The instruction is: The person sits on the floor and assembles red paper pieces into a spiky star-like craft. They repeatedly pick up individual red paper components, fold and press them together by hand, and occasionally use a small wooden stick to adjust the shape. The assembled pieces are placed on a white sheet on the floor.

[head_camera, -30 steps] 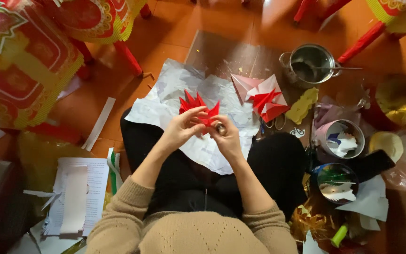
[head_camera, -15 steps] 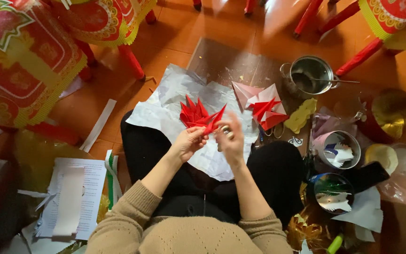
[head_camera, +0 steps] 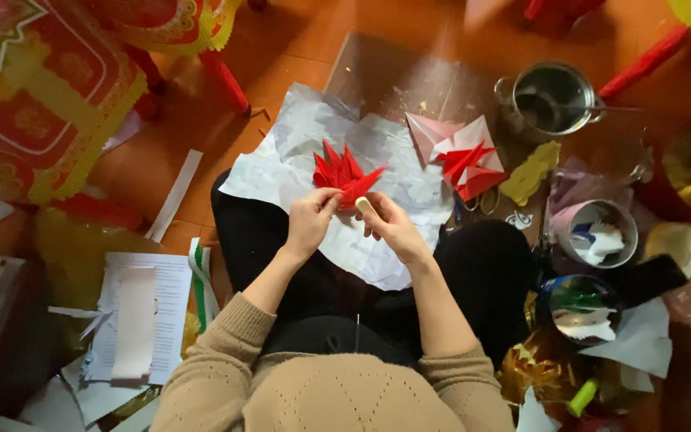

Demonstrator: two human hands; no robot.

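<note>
The left hand (head_camera: 311,218) is pinching the lower edge of a spiky red folded-paper piece (head_camera: 344,173), its grip closing on the paper, while the right hand (head_camera: 391,226) is grasping a small pale stick (head_camera: 363,205) touching the piece's base. Both are hovering over crumpled white paper sheets (head_camera: 297,152) lying across the person's lap and the orange floor (head_camera: 297,56).

Red spiky paper piece (head_camera: 344,174); white crumpled paper (head_camera: 305,152); beige sweater (head_camera: 337,392).
</note>
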